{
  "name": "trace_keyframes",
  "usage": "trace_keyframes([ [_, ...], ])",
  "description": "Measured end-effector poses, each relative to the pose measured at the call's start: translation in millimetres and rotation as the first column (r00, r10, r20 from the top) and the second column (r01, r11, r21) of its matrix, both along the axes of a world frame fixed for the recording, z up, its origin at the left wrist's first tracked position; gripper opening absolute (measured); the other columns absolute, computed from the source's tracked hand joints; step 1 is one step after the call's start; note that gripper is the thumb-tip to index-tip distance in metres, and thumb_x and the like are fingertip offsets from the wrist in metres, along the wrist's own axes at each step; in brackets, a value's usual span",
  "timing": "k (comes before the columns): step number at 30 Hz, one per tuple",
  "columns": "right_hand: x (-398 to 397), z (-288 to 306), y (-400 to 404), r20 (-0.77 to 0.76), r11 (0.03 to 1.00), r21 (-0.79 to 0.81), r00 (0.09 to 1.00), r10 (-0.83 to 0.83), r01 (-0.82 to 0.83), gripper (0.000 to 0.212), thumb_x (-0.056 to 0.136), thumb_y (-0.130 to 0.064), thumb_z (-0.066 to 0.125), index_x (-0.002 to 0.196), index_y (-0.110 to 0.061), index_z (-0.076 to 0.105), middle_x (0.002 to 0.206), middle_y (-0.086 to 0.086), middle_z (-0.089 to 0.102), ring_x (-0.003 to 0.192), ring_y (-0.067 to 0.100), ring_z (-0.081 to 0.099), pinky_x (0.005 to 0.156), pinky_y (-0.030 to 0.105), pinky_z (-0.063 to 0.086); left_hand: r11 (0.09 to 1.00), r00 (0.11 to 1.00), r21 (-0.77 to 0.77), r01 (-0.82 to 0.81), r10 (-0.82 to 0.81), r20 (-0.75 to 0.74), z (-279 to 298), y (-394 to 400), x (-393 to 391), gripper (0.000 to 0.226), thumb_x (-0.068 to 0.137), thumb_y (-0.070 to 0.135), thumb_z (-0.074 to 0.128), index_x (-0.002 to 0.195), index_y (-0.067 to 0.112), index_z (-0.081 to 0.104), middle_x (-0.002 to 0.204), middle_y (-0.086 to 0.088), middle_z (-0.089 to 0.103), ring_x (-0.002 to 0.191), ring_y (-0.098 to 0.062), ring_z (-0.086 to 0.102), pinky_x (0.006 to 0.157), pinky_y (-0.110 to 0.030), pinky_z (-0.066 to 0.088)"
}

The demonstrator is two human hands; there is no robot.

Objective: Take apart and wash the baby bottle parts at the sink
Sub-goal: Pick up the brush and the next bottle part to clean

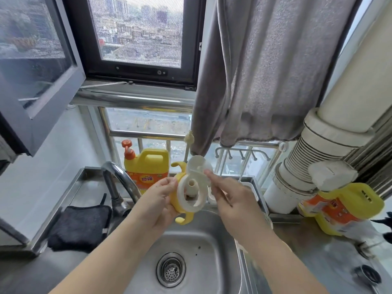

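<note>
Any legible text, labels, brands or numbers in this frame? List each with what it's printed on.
Yellow detergent jug with orange pump behind the faucet: two large yellow characters on its orange label, too blurred to read reliably; smaller print unreadable.
Second yellow detergent jug, tipped against the white pipe at right: orange label, print too blurred to read.
Yellow-handled baby bottle top in the hands: no text visible.

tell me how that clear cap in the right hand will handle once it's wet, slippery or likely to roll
The clear cap looks like thin, smooth plastic, so probably light and slippery when wet. The right hand pinches only its edge, a weak hold. Its domed, round shape would likely roll or rock if dropped into the sink.
</note>
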State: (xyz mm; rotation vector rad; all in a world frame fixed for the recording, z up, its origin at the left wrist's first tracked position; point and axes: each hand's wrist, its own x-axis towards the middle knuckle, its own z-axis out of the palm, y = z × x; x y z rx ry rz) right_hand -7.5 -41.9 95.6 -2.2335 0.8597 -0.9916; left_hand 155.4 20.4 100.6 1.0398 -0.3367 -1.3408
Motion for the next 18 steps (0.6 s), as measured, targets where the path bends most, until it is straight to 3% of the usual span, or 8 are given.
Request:
trace_keyframes([
  [2, 6, 1, 11, -0.099, 0.996, -0.027, 0.992, 0.084, -0.087, 0.052, 0.091, -0.026, 0.043, 0.130, -0.060, 0.037, 0.085, -0.010, 0.056, 0.080, 0.003, 0.052, 0.071, 0.014, 0.041, 0.999, 0.999, -0.018, 0.045, -0.045, -0.017, 2, 0, 1, 0.040, 0.081, 0.010, 0.061, 0.119, -0.002, 0.053, 0.106, -0.026, 0.060, 0.089, -0.032, 0.059, 0.077, -0.045, 0.049],
  [4, 7, -4, 31, -0.185, 0.979, -0.060, 0.966, 0.179, -0.193, 0.052, 0.090, -0.030, 0.037, 0.135, -0.056, 0.032, 0.089, -0.017, 0.051, 0.078, 0.001, 0.049, 0.069, 0.017, 0.040, 0.995, 0.996, -0.044, 0.088, -0.089, -0.012, 4, 1, 6, 0.045, 0.070, 0.001, 0.067, 0.113, -0.006, 0.057, 0.102, -0.027, 0.057, 0.080, -0.030, 0.059, 0.069, -0.038, 0.049],
  [6, 4, -8, 23, -0.178, 0.987, -0.067, 0.975, 0.133, -0.146, 0.049, 0.088, -0.035, 0.034, 0.135, -0.049, 0.039, 0.086, -0.024, 0.050, 0.077, -0.001, 0.047, 0.068, 0.020, 0.042, 0.997, 0.997, -0.046, 0.067, -0.069, -0.034, 0, 1, 10, 0.035, 0.080, 0.005, 0.064, 0.114, -0.004, 0.057, 0.103, -0.027, 0.057, 0.079, -0.028, 0.060, 0.066, -0.037, 0.052],
  [8, 2, -7, 3, -0.115, 0.999, -0.052, 0.993, 0.006, -0.012, 0.044, 0.091, -0.033, 0.039, 0.134, -0.043, 0.046, 0.082, -0.018, 0.054, 0.076, 0.001, 0.050, 0.070, 0.024, 0.044, 0.999, 0.998, -0.042, 0.035, -0.037, -0.053, -2, 1, 9, 0.032, 0.095, 0.015, 0.049, 0.120, -0.004, 0.054, 0.109, -0.027, 0.061, 0.088, -0.030, 0.062, 0.069, -0.039, 0.056],
  [10, 3, 0, 2, -0.117, 0.998, -0.060, 0.993, 0.024, -0.031, 0.043, 0.092, -0.033, 0.041, 0.134, -0.042, 0.046, 0.083, -0.009, 0.057, 0.077, 0.004, 0.052, 0.071, 0.026, 0.045, 0.998, 0.998, -0.051, 0.027, -0.029, -0.051, -1, 0, 9, 0.033, 0.093, 0.016, 0.049, 0.119, -0.004, 0.054, 0.108, -0.026, 0.063, 0.089, -0.029, 0.063, 0.067, -0.037, 0.058],
  [13, 6, 0, 24, -0.205, 0.979, -0.079, 0.964, 0.169, -0.188, 0.050, 0.088, -0.033, 0.034, 0.135, -0.049, 0.042, 0.086, -0.018, 0.050, 0.077, 0.001, 0.049, 0.069, 0.025, 0.045, 0.996, 0.999, -0.072, 0.047, -0.049, -0.016, 3, 1, 11, 0.038, 0.077, 0.009, 0.059, 0.112, -0.005, 0.057, 0.101, -0.024, 0.061, 0.076, -0.025, 0.064, 0.059, -0.032, 0.058],
  [16, 4, 0, 3, -0.153, 0.997, -0.075, 0.988, 0.002, -0.013, 0.045, 0.092, -0.031, 0.039, 0.133, -0.047, 0.046, 0.080, -0.018, 0.049, 0.074, 0.003, 0.048, 0.069, 0.031, 0.046, 0.997, 0.999, -0.076, 0.034, -0.034, 0.003, 0, 2, 11, 0.022, 0.093, 0.014, 0.050, 0.106, -0.001, 0.060, 0.091, -0.016, 0.068, 0.073, -0.022, 0.067, 0.058, -0.031, 0.057],
  [18, 4, 5, 1, -0.151, 0.998, -0.056, 0.989, -0.006, -0.002, 0.045, 0.092, -0.029, 0.042, 0.133, -0.045, 0.046, 0.081, -0.011, 0.053, 0.075, 0.007, 0.051, 0.071, 0.032, 0.046, 0.997, 1.000, -0.077, 0.000, 0.001, 0.016, 0, 2, 10, 0.016, 0.097, 0.012, 0.046, 0.097, 0.004, 0.059, 0.080, -0.011, 0.067, 0.066, -0.018, 0.066, 0.055, -0.028, 0.056],
])
